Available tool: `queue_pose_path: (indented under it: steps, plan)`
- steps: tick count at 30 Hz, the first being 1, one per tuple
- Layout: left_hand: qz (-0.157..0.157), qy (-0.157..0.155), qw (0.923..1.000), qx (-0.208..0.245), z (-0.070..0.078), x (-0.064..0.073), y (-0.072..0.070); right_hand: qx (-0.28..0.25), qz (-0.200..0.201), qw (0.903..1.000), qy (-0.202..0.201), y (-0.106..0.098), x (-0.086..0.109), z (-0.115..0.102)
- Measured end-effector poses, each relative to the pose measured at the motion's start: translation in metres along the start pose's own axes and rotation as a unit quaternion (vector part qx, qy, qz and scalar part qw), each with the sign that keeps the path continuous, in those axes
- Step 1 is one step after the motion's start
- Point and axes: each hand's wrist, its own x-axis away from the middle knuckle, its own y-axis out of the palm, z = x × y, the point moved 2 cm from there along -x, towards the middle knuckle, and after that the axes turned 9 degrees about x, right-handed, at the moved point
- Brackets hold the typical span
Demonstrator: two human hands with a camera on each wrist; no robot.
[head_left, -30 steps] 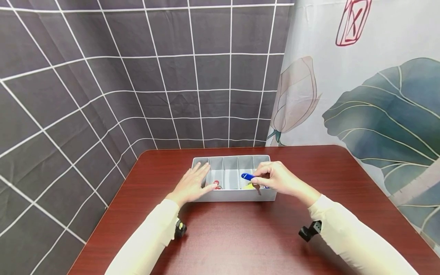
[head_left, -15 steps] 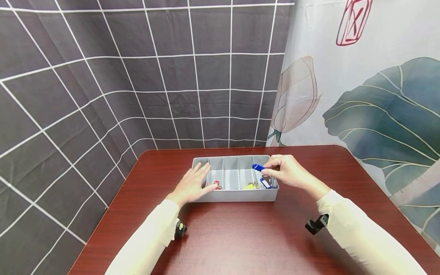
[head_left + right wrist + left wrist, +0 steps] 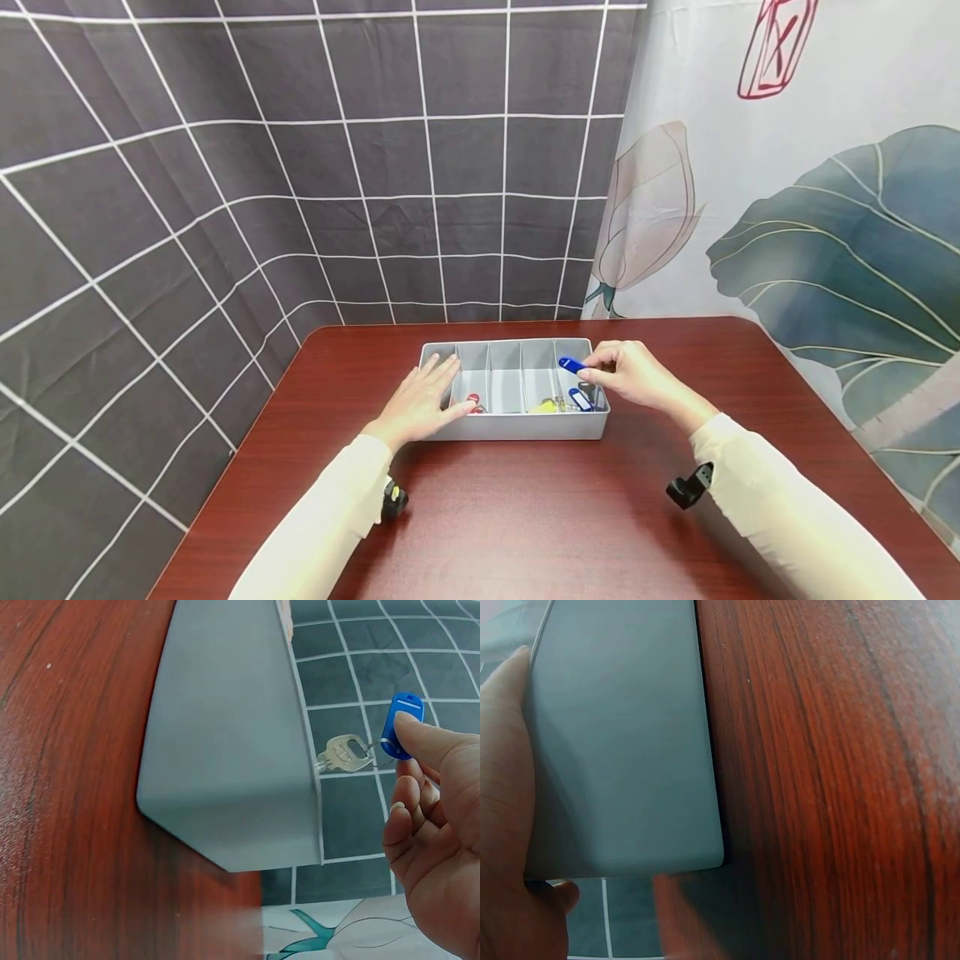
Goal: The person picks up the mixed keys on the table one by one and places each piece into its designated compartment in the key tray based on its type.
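Note:
My right hand [image 3: 637,375] pinches a blue key tag [image 3: 409,720] between thumb and fingers, over the right end of a grey divided tray [image 3: 517,427]. Keys [image 3: 349,754] hang from its ring, their lower ends hidden behind the tray wall in the right wrist view. Below it, another blue key tag [image 3: 580,400] lies in the rightmost compartment. A yellow key tag [image 3: 543,407] with keys lies one compartment to the left. Across the tray's left end rests my left hand [image 3: 416,402], fingers extended, thumb at the front rim. Something red [image 3: 473,400] lies in the compartment beside that thumb.
The tray stands on a reddish-brown wooden table [image 3: 495,517], near its back edge. Behind hangs a dark grid-patterned curtain [image 3: 375,167], with a white flower-print curtain [image 3: 660,67] at the right. A black wrist camera [image 3: 690,486] sits under the right sleeve.
My right hand has moved right with the blue key tag, from beside the yellow tag to over the rightmost compartment, and barely shifted lately. The left hand has stayed in place.

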Motion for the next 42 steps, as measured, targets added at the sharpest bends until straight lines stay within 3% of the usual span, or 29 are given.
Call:
queue_pose_path:
  steps: [12,26,42]
  plan:
    - [0.009,0.010,0.9999,-0.004,-0.001,0.001,0.000,0.015,-0.039,0.9988,0.027,0.009,0.005,0.013]
    - [0.008,0.009,0.9999,0.000,0.000,0.000,0.000,0.031,-0.056,0.9972,0.040,0.017,0.009,0.017]
    - [0.001,0.004,1.0000,0.001,-0.001,0.000,0.001,0.035,-0.044,0.9981,0.026,0.020,0.012,0.021]
